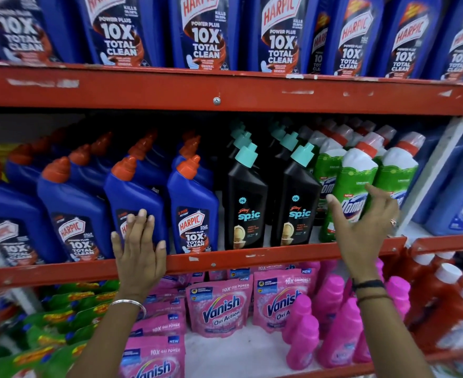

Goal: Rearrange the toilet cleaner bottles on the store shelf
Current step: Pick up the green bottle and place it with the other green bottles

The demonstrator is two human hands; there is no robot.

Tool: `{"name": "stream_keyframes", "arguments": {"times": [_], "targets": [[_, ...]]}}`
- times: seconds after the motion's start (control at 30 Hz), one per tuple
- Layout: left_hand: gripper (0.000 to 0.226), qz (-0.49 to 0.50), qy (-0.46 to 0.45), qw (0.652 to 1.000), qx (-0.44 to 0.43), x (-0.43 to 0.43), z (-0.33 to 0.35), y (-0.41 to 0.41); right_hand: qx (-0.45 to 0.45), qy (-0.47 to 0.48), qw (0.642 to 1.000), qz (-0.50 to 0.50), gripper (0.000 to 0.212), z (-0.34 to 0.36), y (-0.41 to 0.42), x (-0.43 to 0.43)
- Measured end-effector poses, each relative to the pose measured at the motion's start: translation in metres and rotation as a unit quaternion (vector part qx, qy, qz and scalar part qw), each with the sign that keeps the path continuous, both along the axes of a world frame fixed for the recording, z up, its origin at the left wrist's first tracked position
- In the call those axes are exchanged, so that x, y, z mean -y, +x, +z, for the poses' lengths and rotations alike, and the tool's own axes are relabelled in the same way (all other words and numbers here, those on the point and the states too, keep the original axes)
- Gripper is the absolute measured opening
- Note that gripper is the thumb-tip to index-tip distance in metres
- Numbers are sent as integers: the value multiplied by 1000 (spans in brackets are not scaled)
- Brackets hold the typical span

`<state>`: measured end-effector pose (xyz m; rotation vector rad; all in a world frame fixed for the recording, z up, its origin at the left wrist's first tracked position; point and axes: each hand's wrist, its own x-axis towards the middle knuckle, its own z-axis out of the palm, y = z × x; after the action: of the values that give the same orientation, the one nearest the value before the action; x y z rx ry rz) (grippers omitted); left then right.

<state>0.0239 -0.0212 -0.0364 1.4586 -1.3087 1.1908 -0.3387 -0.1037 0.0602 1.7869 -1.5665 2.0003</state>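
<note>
Blue Harpic bottles (pixel 194 203) with orange caps fill the left half of the middle shelf (pixel 252 259). Two rows of black Spic bottles (pixel 245 203) with teal caps stand in the centre. Green Domex bottles (pixel 354 181) with white necks stand to their right. My left hand (pixel 139 249) lies flat, fingers spread, against the front of a blue Harpic bottle (pixel 135 195) at the shelf edge. My right hand (pixel 363 225) is open with curled fingers right in front of the front Domex bottle, thumb near its left side, not closed on it.
Large Harpic bottles (pixel 205 34) line the top shelf. Below, pink Vanish pouches (pixel 222 309), pink bottles (pixel 304 336), green packs (pixel 58 317) and red bottles (pixel 448 301) fill the bottom shelf. Light blue bottles (pixel 459 197) stand past a white upright at right.
</note>
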Motion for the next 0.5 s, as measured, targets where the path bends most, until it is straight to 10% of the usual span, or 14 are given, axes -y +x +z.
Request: {"name": "stream_keyframes", "arguments": {"times": [0.2, 0.33, 0.5], "targets": [[36, -197, -33, 972, -126, -12, 95, -32, 26, -2, 950, 312, 48, 55, 66, -31], [29, -254, 89, 944, -188, -10, 150, -43, -79, 126, 930, 337, 77, 71, 101, -25], [34, -247, 189, 913, -265, -1, 162, -44, -107, 182, 925, 317, 61, 71, 123, -6]]}}
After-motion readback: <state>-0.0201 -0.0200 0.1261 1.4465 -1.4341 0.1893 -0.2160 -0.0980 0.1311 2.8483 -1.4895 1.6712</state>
